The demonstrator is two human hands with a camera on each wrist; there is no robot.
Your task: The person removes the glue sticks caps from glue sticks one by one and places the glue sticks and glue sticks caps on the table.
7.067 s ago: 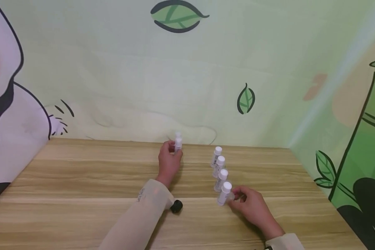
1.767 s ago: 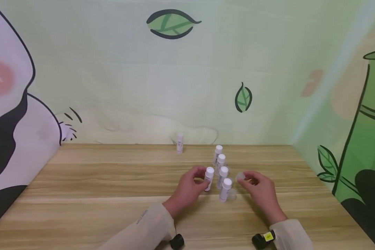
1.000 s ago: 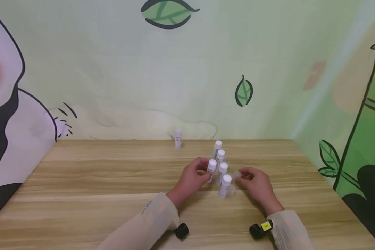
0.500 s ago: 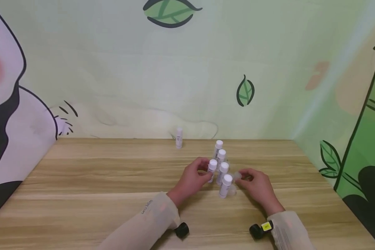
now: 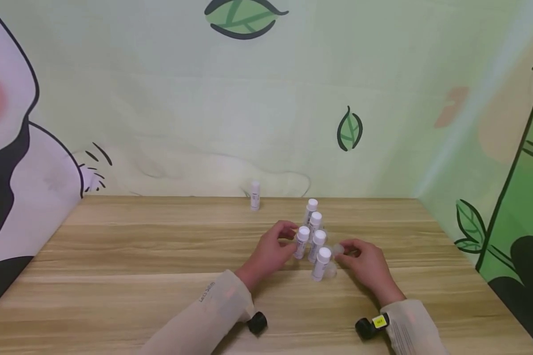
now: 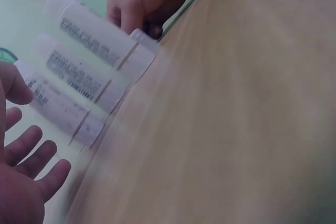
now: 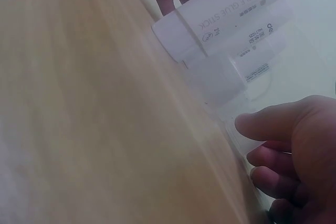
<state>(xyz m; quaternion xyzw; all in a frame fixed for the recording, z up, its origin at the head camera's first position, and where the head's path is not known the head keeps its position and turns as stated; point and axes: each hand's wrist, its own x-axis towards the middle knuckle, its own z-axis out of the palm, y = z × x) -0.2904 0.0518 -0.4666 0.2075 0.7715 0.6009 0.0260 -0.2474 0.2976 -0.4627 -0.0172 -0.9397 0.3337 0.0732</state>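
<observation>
Several white glue sticks stand upright on the wooden table. One glue stick (image 5: 300,244) stands left of the front ones, close by my left hand (image 5: 271,251). In the left wrist view the fingers of that hand are spread, with the thumb (image 6: 18,87) right at the stick's upper end. My right hand (image 5: 365,261) pinches a clear plastic cap (image 5: 337,249) just right of the row. A second clear cap (image 5: 330,269) sits beside the front glue stick (image 5: 321,265). Printing on a glue stick (image 7: 226,17) shows in the right wrist view.
Farther back, a lone glue stick (image 5: 255,196) stands near the wall. The row's rear glue stick (image 5: 311,211) is also toward the back of the table (image 5: 160,236). A leaf-printed backdrop (image 5: 182,108) rises behind the table.
My left hand has brought a glue stick from the back to beside the row and let go of it. The right hand has moved a clear cap in toward the row's right side.
</observation>
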